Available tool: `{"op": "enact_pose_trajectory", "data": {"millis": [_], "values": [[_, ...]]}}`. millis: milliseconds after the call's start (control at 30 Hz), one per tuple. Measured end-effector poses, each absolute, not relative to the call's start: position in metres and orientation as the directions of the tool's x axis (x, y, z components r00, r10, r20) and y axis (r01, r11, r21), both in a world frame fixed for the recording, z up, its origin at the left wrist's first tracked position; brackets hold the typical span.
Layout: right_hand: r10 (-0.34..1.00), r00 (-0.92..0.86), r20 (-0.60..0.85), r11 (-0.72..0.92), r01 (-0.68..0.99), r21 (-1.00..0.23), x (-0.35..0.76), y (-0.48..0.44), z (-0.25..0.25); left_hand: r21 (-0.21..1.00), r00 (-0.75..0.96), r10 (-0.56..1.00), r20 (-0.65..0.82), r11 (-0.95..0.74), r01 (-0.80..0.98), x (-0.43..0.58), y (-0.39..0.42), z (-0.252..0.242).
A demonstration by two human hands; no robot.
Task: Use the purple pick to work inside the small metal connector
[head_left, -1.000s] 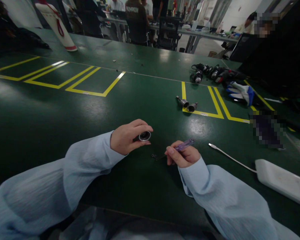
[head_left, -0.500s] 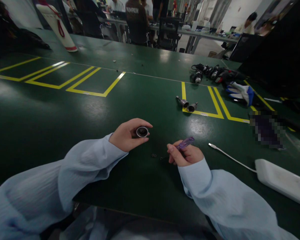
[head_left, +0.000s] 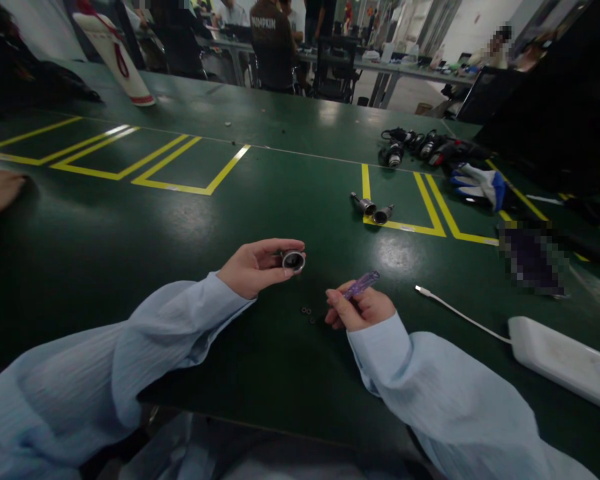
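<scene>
Above the table point(head_left: 280, 380), our half-curled left hand point(head_left: 253, 268) grips a metal cup point(head_left: 293, 261); our right hand point(head_left: 364, 310) pinches a purple-handled tool point(head_left: 361, 285). One careless sweep could scatter the small rings point(head_left: 307, 311) between them.

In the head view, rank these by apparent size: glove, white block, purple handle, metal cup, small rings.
Largest to smallest:
1. White block, partly cut off by the frame
2. Glove
3. Purple handle and metal cup: too close to rank
4. Small rings
</scene>
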State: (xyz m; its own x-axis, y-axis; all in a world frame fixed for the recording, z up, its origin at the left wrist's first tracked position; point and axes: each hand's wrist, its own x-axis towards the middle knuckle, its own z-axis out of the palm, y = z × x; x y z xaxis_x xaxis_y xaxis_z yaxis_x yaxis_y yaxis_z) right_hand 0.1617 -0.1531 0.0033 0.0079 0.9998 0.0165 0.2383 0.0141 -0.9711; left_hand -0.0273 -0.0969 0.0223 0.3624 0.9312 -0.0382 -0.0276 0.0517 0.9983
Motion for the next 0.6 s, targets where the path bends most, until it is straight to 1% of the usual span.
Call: {"op": "enact_pose_trajectory", "data": {"millis": [67,133,200,267,333,400,500,600], "values": [[0.998,0.021,-0.051,-0.053,0.078,-0.996,0.161,-0.153,0.006,0.998,0.347,0.937,-0.041,0.051,-0.021,-0.028,-0.097,0.021],[0.998,0.024,-0.062,-0.060,-0.080,-0.995,0.162,-0.153,0.011,0.999,0.341,0.939,-0.048,0.054,-0.009,-0.028,-0.097,0.021],[1.000,0.028,0.003,0.008,-0.184,-0.983,0.163,-0.154,0.015,0.999,0.343,0.938,-0.049,0.053,-0.001,-0.027,-0.098,0.021],[0.994,0.050,0.100,0.108,-0.212,-0.971,0.163,-0.156,0.018,0.999,0.348,0.937,-0.036,0.038,0.001,-0.025,-0.101,0.023],[0.981,0.073,0.181,0.192,-0.178,-0.965,0.161,-0.159,0.018,1.000,0.354,0.935,-0.021,0.016,0.017,-0.022,-0.105,0.025],[0.967,0.080,0.243,0.251,-0.107,-0.962,0.159,-0.160,0.015,0.999,0.359,0.933,-0.004,-0.013,0.044,-0.020,-0.109,0.028],[0.939,0.053,0.340,0.337,0.057,-0.940,0.158,-0.160,0.010,0.995,0.367,0.930,0.031,-0.063,0.076,-0.017,-0.114,0.030],[0.899,-0.004,0.439,0.430,0.200,-0.880,0.159,-0.159,0.008,0.990,0.365,0.929,0.068,-0.108,0.091,-0.015,-0.117,0.031]]}}
